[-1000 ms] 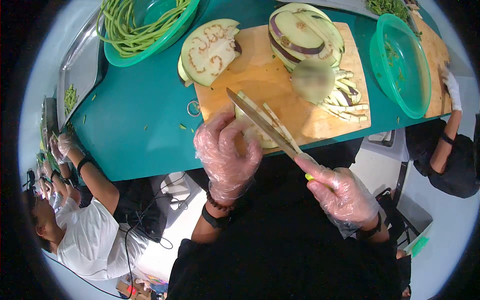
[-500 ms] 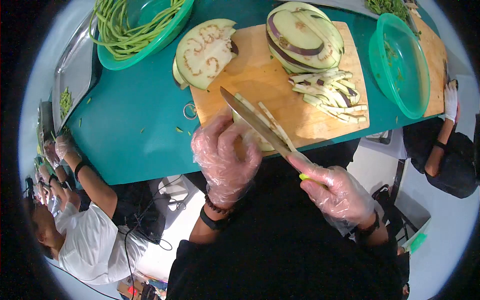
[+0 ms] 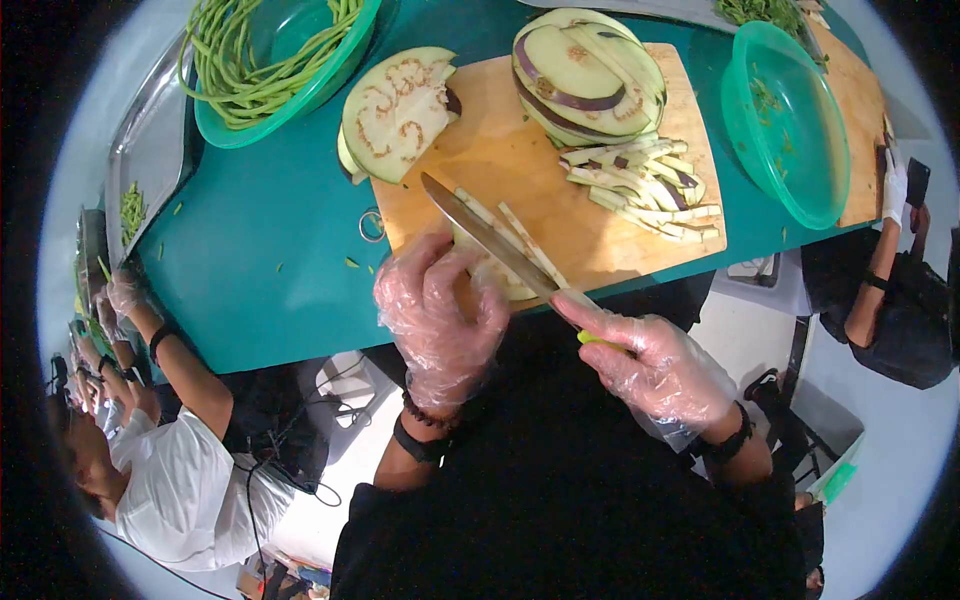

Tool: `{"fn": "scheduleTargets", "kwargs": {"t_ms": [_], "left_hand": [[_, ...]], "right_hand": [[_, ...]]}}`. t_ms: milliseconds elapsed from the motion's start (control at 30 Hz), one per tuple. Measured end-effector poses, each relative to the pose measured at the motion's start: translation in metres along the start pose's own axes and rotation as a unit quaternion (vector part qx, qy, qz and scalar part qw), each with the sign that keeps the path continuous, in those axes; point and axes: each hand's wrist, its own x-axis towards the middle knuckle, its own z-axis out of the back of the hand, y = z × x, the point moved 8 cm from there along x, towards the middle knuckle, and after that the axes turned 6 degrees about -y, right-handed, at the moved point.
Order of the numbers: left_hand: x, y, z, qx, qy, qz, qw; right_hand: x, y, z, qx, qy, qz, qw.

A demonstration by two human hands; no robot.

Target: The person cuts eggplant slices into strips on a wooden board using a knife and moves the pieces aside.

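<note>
My right hand (image 3: 650, 365), in a clear plastic glove, is wrapped round the yellow-green handle of a kitchen knife (image 3: 487, 237). The blade slants up and left across an eggplant slice near the front edge of a wooden cutting board (image 3: 470, 140). With curled fingers, my gloved left hand (image 3: 440, 305) presses that slice down, hiding much of it. Thin eggplant strips (image 3: 532, 243) lie just right of the blade. Farther right on the board is a pile of cut strips (image 3: 650, 190), below stacked eggplant slices (image 3: 590, 75). More large slices (image 3: 395, 115) overlap the board's left corner.
A green bowl of long beans (image 3: 330, 85) stands at back left beside a metal tray (image 3: 150, 135). Another green bowl (image 3: 815, 150) sits right of the board. A metal ring (image 3: 371, 225) lies on the green table (image 3: 240, 270). People work at both sides.
The whole view has shifted slightly, so the board and hands appear a little farther left. Both hands keep their holds, and the knife stays at the slice.
</note>
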Motion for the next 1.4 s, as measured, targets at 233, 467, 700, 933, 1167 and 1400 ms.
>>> {"fn": "scheduleTargets", "kwargs": {"t_ms": [233, 467, 700, 933, 1167, 1400], "left_hand": [[-0.001, 0.003, -0.001, -0.001, 0.004, 0.019, 1.0], [0.0, 0.002, 0.001, -0.005, -0.018, 0.013, 1.0], [-0.001, 0.005, 0.002, -0.003, -0.014, 0.024, 1.0], [0.001, 0.003, 0.002, -0.008, -0.025, 0.016, 1.0], [0.001, 0.001, 0.005, -0.01, -0.004, 0.013, 1.0], [0.017, -0.047, 0.018, -0.031, 0.062, -0.061, 0.996]], "right_hand": [[0.018, -0.001, -0.004, 0.019, -0.019, 0.01, 1.0], [-0.002, -0.009, 0.002, -0.03, -0.01, -0.053, 0.998], [-0.017, -0.027, 0.019, 0.131, -0.079, -0.097, 0.984], [-0.013, -0.022, 0.058, 0.113, -0.162, -0.045, 0.979], [-0.021, 0.022, 0.077, -0.228, -0.117, 0.153, 0.955], [-0.039, 0.039, 0.081, -0.46, -0.167, 0.211, 0.846]]}}
